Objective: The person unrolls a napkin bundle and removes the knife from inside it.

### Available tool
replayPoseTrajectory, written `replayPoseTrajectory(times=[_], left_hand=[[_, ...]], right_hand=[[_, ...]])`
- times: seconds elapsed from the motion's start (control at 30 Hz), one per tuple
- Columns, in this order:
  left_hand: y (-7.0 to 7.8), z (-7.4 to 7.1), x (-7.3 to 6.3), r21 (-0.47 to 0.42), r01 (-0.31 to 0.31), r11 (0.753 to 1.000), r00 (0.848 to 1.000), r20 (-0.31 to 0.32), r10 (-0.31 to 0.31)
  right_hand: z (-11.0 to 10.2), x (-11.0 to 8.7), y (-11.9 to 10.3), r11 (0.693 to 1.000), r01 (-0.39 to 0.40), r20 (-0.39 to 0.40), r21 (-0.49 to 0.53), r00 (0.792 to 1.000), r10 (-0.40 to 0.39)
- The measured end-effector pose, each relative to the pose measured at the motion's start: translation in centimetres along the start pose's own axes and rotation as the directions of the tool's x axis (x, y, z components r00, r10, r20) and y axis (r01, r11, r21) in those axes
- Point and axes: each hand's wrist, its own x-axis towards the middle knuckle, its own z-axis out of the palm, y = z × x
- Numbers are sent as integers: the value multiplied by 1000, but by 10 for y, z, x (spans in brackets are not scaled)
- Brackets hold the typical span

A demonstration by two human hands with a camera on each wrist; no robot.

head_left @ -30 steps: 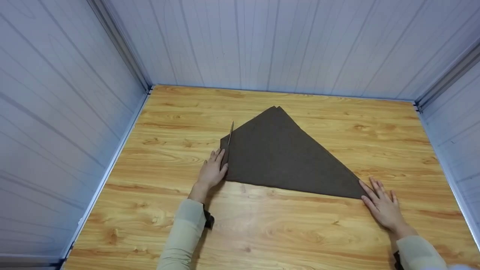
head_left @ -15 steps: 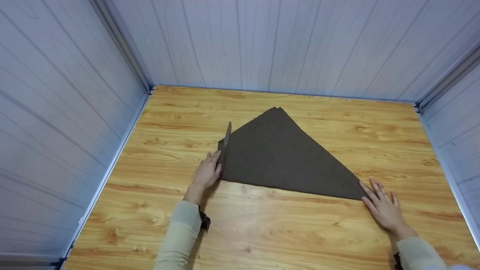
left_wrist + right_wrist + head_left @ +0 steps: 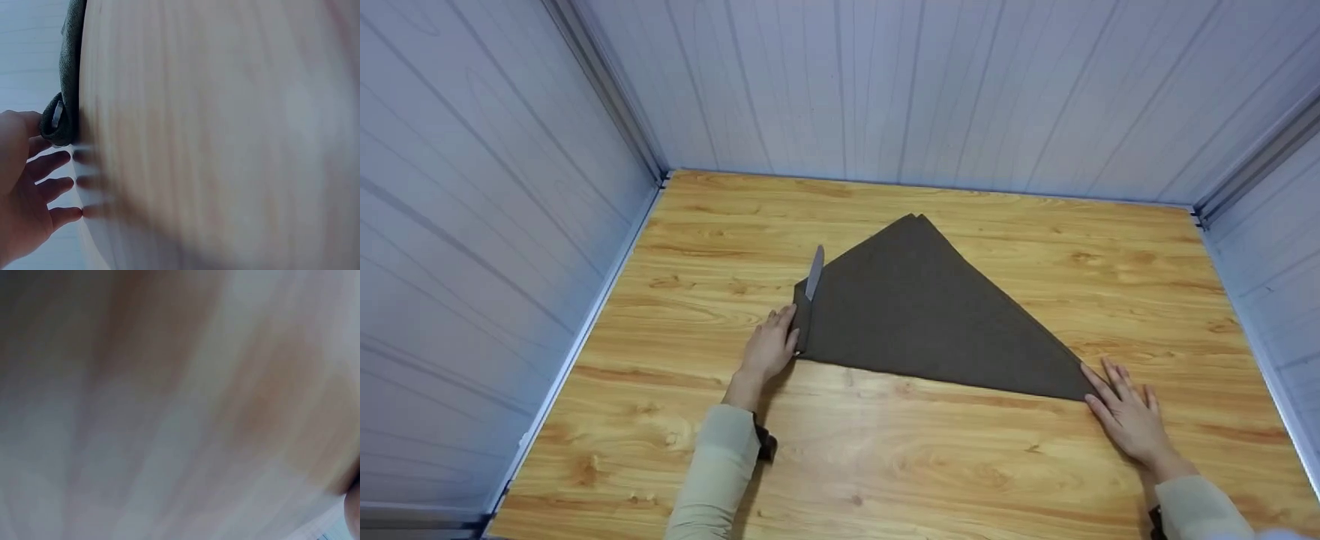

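As our loose left hand (image 3: 767,345) touches the cloth (image 3: 926,315) at left | right hand (image 3: 1132,422) spread at right corner | likely soft, light; we'd grip it round knife (image 3: 815,274)

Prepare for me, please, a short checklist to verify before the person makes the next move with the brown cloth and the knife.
1. Right hand touching the brown cloth at its right corner: ok.
2. Left hand touching the folded left edge: ok.
3. Left hand apart from the knife blade: ok, a small gap shows.
4. Knife blade inside the cloth's outline: not ok, its tip sticks out past the upper edge.
5. Knife handle straight: cannot tell, the fold covers it in the head view.
6. Top tips aligned: not ok, slightly apart.
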Motion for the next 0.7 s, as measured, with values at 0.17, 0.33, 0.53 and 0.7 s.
replayPoseTrajectory(times=[0.17,0.33,0.53,0.7], left_hand=[[5,0,-2,4,8,1000,999,-39,-7],[12,1,-2,-1,10,1000,997,-73,-10],[19,7,-2,-6,-26,1000,996,-89,26],[24,13,0,-11,-50,999,995,-85,49]], right_hand=[[0,1,0,1000,-3,8,-4,1000,3],[-1,1,1,1000,0,-4,-8,1000,0],[0,0,1,1000,-1,-6,-5,1000,1],[1,0,1,1000,0,0,2,1000,0]])
